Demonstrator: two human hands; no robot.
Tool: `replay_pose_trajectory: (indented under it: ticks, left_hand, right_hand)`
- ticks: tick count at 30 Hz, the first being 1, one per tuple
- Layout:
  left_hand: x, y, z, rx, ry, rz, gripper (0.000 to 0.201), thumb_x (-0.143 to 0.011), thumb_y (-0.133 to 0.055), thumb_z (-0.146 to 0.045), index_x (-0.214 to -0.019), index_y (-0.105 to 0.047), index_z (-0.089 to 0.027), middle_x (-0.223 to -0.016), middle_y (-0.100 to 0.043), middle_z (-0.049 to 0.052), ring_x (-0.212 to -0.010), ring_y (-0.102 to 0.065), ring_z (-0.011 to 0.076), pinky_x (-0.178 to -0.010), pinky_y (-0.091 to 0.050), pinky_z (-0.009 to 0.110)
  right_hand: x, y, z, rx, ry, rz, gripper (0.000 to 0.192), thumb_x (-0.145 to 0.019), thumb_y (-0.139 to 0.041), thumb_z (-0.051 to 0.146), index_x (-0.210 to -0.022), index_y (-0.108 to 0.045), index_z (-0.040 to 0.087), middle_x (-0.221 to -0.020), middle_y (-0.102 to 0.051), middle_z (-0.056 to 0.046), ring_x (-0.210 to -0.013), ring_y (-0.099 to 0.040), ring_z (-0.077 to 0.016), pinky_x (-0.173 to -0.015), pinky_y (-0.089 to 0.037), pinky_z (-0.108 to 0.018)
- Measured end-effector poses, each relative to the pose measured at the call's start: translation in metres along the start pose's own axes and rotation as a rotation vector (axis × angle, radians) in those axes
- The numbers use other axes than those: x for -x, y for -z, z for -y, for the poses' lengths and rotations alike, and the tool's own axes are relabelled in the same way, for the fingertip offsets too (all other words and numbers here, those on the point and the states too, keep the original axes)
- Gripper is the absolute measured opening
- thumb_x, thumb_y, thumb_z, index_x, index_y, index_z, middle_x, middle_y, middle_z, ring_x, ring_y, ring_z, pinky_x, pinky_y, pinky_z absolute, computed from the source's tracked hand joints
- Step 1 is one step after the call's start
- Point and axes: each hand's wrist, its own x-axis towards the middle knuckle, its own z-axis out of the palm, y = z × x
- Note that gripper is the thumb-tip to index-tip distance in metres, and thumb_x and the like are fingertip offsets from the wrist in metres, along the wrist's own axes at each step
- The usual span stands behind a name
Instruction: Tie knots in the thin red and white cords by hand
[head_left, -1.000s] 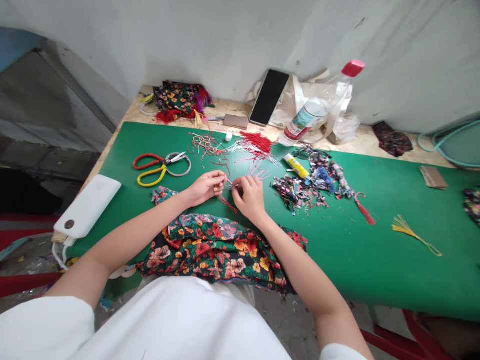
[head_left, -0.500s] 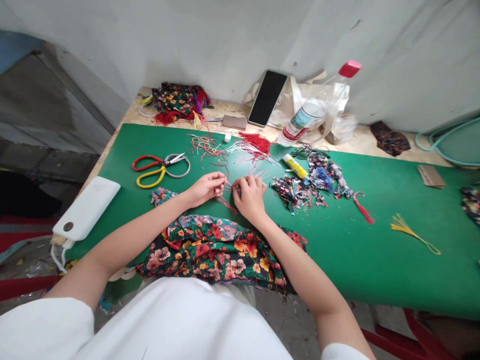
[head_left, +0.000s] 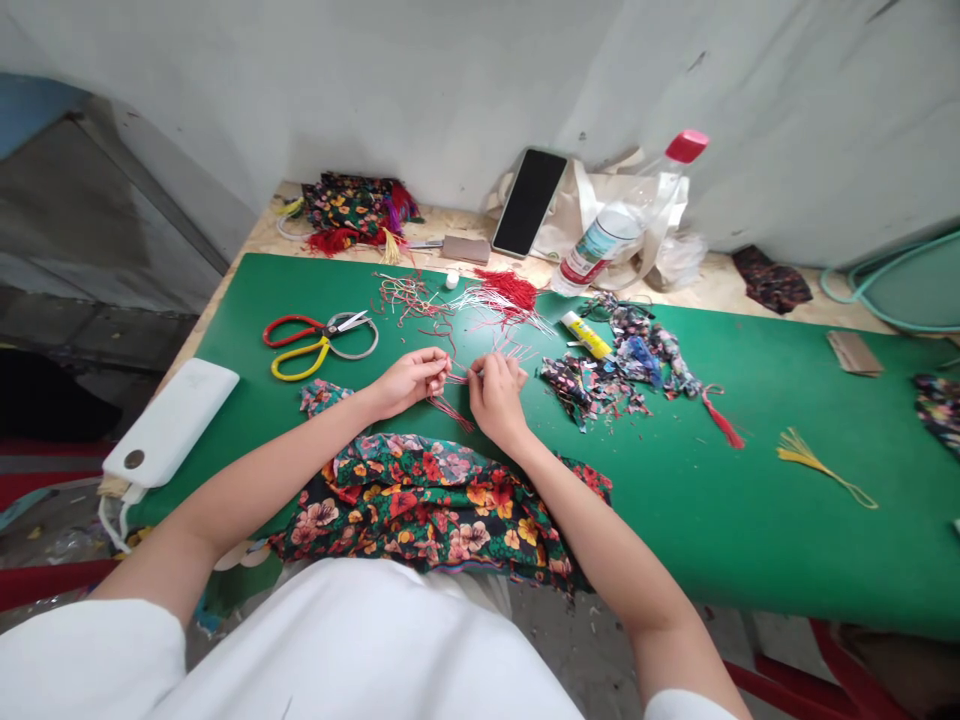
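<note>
Thin red cords (head_left: 451, 412) run between my two hands over the green mat, their loose ends hanging below. My left hand (head_left: 414, 381) pinches them between thumb and fingertips. A short way to its right, my right hand (head_left: 498, 395) is closed on the cords too, its fingertips partly hidden by the back of the hand. Several pale pink cord ends (head_left: 514, 348) stick out just beyond the right hand. Under my forearms lies a dark floral cloth (head_left: 442, 500), bunched along the table's near edge.
Scissors (head_left: 322, 345) and a white power bank (head_left: 172, 420) lie left. Behind are red and white cords (head_left: 506, 293), a phone (head_left: 529, 203) and a bottle (head_left: 600, 248). A glue stick (head_left: 587, 335), fabric scraps (head_left: 596, 388) and a yellow tassel (head_left: 821, 463) lie right.
My right hand has shifted very slightly, and the cords between the hands look a little more spread. The whole view has tilted slightly; the things on the table stay put.
</note>
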Motion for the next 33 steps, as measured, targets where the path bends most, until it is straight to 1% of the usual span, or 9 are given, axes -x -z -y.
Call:
replay_pose_trajectory:
  ticks: [4,8,14,17,19,24,33]
  left_hand:
    - [-0.0002,0.0005,0.0015,-0.021,-0.015,0.002,0.013,-0.077,-0.064,-0.022,-0.075,-0.055,-0.013,-0.062,-0.05,-0.003,-0.049,-0.043,0.0032,-0.052,-0.035,0.018]
    - [-0.0005,0.002,0.0036,-0.039,-0.028,0.001,0.014,-0.076,-0.066,-0.023,-0.076,-0.056,-0.013,-0.067,-0.052,-0.002,-0.051,-0.045,0.0034,-0.054,-0.037,0.019]
    - [-0.0007,0.0009,0.0039,-0.062,-0.038,-0.048,0.019,-0.073,-0.069,-0.026,-0.077,-0.057,-0.013,-0.074,-0.056,-0.001,-0.055,-0.048,0.0032,-0.056,-0.038,0.019]
    - [-0.0004,-0.0007,0.0027,-0.068,-0.032,-0.063,0.02,-0.073,-0.07,-0.027,-0.077,-0.057,-0.013,-0.072,-0.056,-0.002,-0.055,-0.049,0.0032,-0.057,-0.039,0.019]
    - [-0.0003,-0.0009,0.0023,-0.07,-0.038,-0.061,0.02,-0.073,-0.069,-0.027,-0.078,-0.057,-0.012,-0.071,-0.055,-0.002,-0.056,-0.049,0.0032,-0.057,-0.039,0.019]
    - [-0.0006,0.0012,0.0031,-0.065,-0.061,-0.043,0.021,-0.074,-0.069,-0.03,-0.079,-0.058,-0.012,-0.076,-0.057,-0.001,-0.057,-0.049,0.0032,-0.058,-0.039,0.019]
    - [-0.0017,0.0035,0.0054,-0.066,-0.067,-0.042,0.021,-0.075,-0.069,-0.029,-0.08,-0.06,-0.012,-0.07,-0.056,-0.001,-0.058,-0.049,0.0036,-0.057,-0.038,0.019]
  right_hand:
    - [-0.0008,0.0002,-0.0011,-0.098,0.025,-0.049,0.01,-0.09,-0.04,0.02,-0.085,-0.048,0.02,-0.083,-0.059,-0.007,-0.086,-0.047,-0.0223,-0.079,-0.031,-0.037]
    - [-0.0017,0.0017,-0.0003,-0.176,0.032,-0.078,0.009,-0.089,-0.042,0.021,-0.083,-0.049,0.021,-0.08,-0.06,-0.005,-0.083,-0.051,-0.0207,-0.079,-0.033,-0.037]
    - [-0.0024,0.0051,0.0031,-0.212,0.049,-0.145,0.008,-0.088,-0.048,0.021,-0.081,-0.052,0.022,-0.077,-0.062,-0.002,-0.077,-0.054,-0.0184,-0.078,-0.037,-0.035]
    - [-0.0021,0.0065,0.005,-0.221,0.074,-0.165,0.006,-0.088,-0.051,0.022,-0.082,-0.053,0.022,-0.077,-0.063,-0.002,-0.075,-0.056,-0.0178,-0.078,-0.038,-0.035]
    - [-0.0018,0.0072,0.0061,-0.233,0.089,-0.166,0.006,-0.088,-0.053,0.024,-0.082,-0.053,0.021,-0.078,-0.064,-0.002,-0.075,-0.056,-0.0177,-0.078,-0.038,-0.035]
    - [-0.0013,0.0082,0.0075,-0.264,0.085,-0.148,0.006,-0.087,-0.053,0.024,-0.081,-0.053,0.022,-0.078,-0.065,-0.002,-0.076,-0.057,-0.0181,-0.078,-0.04,-0.036]
    - [-0.0008,0.0073,0.007,-0.302,0.115,-0.137,0.004,-0.086,-0.055,0.021,-0.082,-0.055,0.022,-0.079,-0.066,-0.002,-0.078,-0.059,-0.0178,-0.078,-0.043,-0.034]
